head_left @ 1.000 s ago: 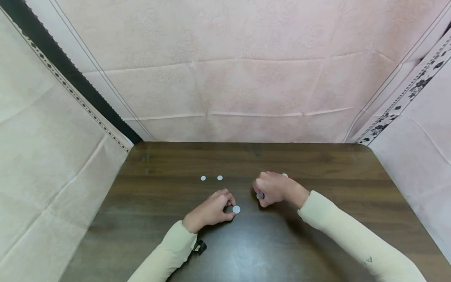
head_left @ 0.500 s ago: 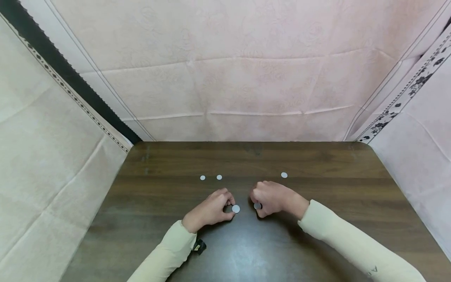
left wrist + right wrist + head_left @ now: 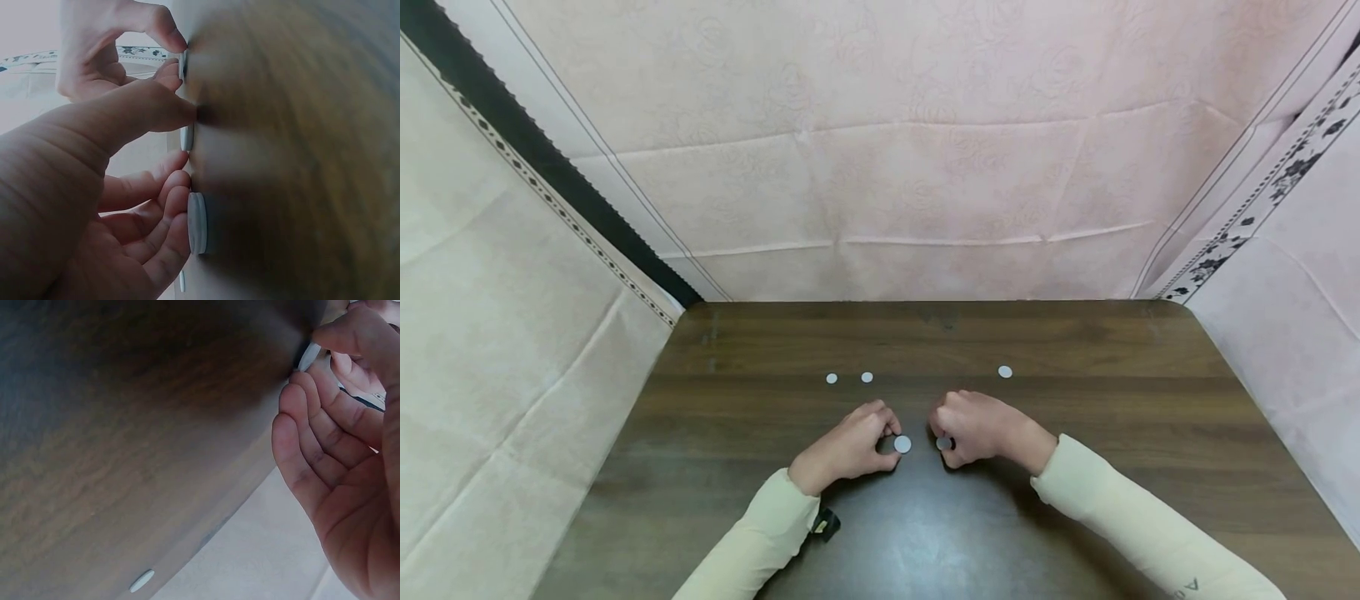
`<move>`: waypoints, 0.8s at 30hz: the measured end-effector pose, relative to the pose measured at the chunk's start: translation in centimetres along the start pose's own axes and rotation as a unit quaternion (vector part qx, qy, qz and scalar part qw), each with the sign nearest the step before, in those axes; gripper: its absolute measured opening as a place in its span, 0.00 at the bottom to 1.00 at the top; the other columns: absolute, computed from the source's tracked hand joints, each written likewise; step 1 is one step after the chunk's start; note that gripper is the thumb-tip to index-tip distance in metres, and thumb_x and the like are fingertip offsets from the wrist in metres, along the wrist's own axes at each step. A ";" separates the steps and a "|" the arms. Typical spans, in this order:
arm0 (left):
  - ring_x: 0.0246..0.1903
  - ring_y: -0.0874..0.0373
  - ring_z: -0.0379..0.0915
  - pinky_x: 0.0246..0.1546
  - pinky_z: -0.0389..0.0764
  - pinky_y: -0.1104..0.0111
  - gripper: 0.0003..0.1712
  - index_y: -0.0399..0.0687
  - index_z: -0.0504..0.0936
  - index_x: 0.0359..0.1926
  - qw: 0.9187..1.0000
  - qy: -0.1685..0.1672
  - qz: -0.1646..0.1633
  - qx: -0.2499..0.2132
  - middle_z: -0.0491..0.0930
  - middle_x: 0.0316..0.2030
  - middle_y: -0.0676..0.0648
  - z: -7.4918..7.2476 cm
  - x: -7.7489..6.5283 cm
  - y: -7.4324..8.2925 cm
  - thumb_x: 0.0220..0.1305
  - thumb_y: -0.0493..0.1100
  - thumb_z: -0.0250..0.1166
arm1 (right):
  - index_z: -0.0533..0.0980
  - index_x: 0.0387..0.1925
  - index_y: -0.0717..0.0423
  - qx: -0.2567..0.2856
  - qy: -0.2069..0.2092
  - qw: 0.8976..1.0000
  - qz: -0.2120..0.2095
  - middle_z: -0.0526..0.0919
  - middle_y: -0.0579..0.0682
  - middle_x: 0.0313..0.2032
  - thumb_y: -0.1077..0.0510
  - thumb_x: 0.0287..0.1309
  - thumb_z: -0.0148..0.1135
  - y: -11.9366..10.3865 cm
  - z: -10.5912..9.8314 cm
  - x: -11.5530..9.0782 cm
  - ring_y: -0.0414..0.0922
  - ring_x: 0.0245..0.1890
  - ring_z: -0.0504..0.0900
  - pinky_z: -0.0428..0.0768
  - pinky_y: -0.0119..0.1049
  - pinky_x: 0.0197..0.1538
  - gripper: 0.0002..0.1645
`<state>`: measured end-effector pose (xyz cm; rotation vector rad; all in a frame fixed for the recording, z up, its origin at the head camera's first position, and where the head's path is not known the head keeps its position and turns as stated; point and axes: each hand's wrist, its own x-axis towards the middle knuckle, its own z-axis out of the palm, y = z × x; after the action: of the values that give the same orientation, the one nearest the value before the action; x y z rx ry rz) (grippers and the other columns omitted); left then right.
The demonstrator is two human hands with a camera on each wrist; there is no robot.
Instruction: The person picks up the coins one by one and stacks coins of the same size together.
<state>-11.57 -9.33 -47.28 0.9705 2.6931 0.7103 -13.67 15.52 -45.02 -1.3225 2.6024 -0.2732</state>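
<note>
In the head view, my left hand pinches a flat white round disc by its edges, thumb on the near side and forefinger on the far side. Just to the right, my right hand grips another small disc, greyer from above, between thumb and fingers. The two discs lie close together with a small gap. From the left wrist, the left-hand disc shows edge-on against the table between thumb and fingertip. The right wrist view has the other disc standing between thumb and forefinger tips.
Two small white discs, one at left and one beside it, lie farther back on the brown wooden table. A third white disc lies behind my right hand. Pale cloth hangs beyond the table's back edge.
My right hand has moved nearer to me and slightly left with its disc, uncovering the white disc behind it. The left hand and its disc have stayed in place.
</note>
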 end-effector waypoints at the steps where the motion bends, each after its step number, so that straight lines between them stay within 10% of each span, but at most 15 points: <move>1: 0.38 0.61 0.68 0.42 0.76 0.71 0.13 0.43 0.84 0.44 1.000 0.000 -0.001 0.002 0.75 0.39 0.50 0.0 0.0 0.1 0.62 0.44 0.76 | 0.60 0.15 0.44 -0.001 0.001 1.000 0.000 0.48 0.36 0.20 0.60 0.47 0.71 0.0 0.0 0.0 0.34 0.21 0.47 0.49 0.30 0.25 0.26; 10: 0.43 0.55 0.72 0.49 0.80 0.64 0.16 0.42 0.83 0.45 0.999 0.006 0.006 0.031 0.78 0.42 0.49 -0.1 0.3 0.8 0.59 0.43 0.75 | 0.79 0.22 0.50 0.028 -0.015 0.999 0.018 0.69 0.37 0.20 0.60 0.54 0.75 -0.3 -0.5 -0.4 0.30 0.18 0.59 0.61 0.26 0.23 0.11; 24: 0.44 0.54 0.73 0.48 0.78 0.66 0.15 0.44 0.83 0.46 0.998 -0.010 0.017 0.066 0.78 0.43 0.50 0.4 1.7 2.0 0.62 0.44 0.75 | 0.77 0.17 0.48 0.025 -0.005 1.000 -0.009 0.75 0.37 0.19 0.63 0.58 0.74 -0.4 -0.7 -0.5 0.29 0.19 0.64 0.67 0.24 0.25 0.18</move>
<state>-11.66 -6.70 -46.64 1.0493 2.7423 0.5308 -13.24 15.73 -44.20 -1.3268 2.5593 -0.3316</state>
